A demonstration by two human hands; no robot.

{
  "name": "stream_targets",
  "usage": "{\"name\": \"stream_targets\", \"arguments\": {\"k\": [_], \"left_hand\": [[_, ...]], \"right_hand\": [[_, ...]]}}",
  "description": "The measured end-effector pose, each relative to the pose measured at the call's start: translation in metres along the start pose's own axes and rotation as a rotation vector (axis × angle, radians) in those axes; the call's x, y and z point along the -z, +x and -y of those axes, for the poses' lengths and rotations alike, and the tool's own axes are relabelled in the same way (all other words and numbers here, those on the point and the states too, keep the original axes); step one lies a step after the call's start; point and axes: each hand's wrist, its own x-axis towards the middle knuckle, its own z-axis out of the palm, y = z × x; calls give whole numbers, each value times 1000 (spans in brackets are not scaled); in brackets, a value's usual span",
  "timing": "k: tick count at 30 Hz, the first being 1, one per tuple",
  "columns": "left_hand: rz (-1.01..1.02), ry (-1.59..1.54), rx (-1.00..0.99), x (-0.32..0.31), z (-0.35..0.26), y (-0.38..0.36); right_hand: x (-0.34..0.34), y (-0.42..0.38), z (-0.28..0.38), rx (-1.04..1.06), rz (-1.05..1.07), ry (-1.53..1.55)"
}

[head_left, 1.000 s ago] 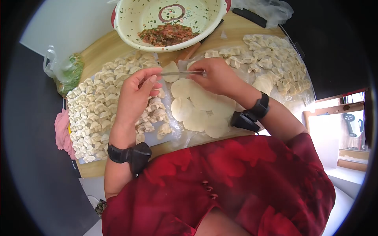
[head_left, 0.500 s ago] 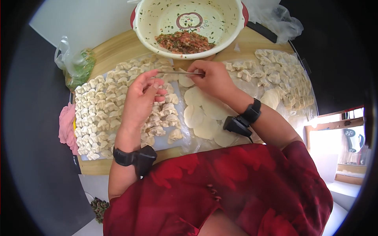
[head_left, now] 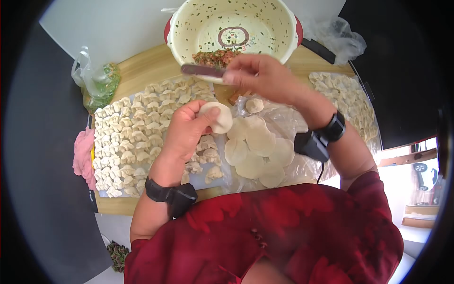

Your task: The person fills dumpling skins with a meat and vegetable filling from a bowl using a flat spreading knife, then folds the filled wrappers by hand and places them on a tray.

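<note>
A: Wrapper status?
B: Round dough wrapper (head_left: 216, 117) lies flat on the left hand (head_left: 189, 130), fingers curled loosely under it, thumb on its near edge. It is held above the middle of the table (head_left: 137, 61), over the gap between the dumpling sheet and the wrapper stack.
A: Right hand?
B: Right hand (head_left: 262, 75) is pinched shut on a flat filling spatula (head_left: 202, 70). The blade points left, just at the near rim of the bowl (head_left: 234, 28).
A: Bowl contents?
B: Minced filling (head_left: 213, 57), reddish with green bits, low against the near wall. The bowl sits at the table's far edge.
A: Around it?
B: Stack of flat wrappers (head_left: 255, 151) on clear plastic, near edge, centre. One small dough piece (head_left: 254, 105) just beyond them. Rows of folded dumplings (head_left: 127, 142) fill the left side. More folded dumplings (head_left: 347, 102) at the right edge. Green bag (head_left: 97, 83) at the far-left corner, pink cloth (head_left: 82, 156) off the left edge.
A: Wrists?
B: Black bands on both.
</note>
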Motion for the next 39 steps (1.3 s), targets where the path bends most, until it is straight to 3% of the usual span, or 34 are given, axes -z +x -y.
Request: {"name": "stream_targets", "arguments": {"k": [1, 3, 5, 12, 16, 24, 31, 39], "left_hand": [[0, 2, -1, 2, -1, 0], [-90, -55, 54, 8, -4, 2], [-128, -86, 54, 8, -5, 5], [-117, -358, 86, 6, -6, 15], [-158, -413, 106, -1, -9, 21], [-152, -497, 62, -8, -11, 31], [-170, -507, 47, -9, -6, 31], [-190, -515, 65, -11, -8, 39]], "right_hand": [[11, 9, 0, -67, -26, -103], [27, 29, -6, -6, -61, -260], [36, 43, -12, 75, -67, -741], [28, 79, -46, 175, 18, -942], [30, 81, -55, 209, 49, -876], [37, 59, -29, 63, 138, -823], [48, 39, -13, 40, 91, -659], [29, 40, -19, -17, 131, -956]]}}
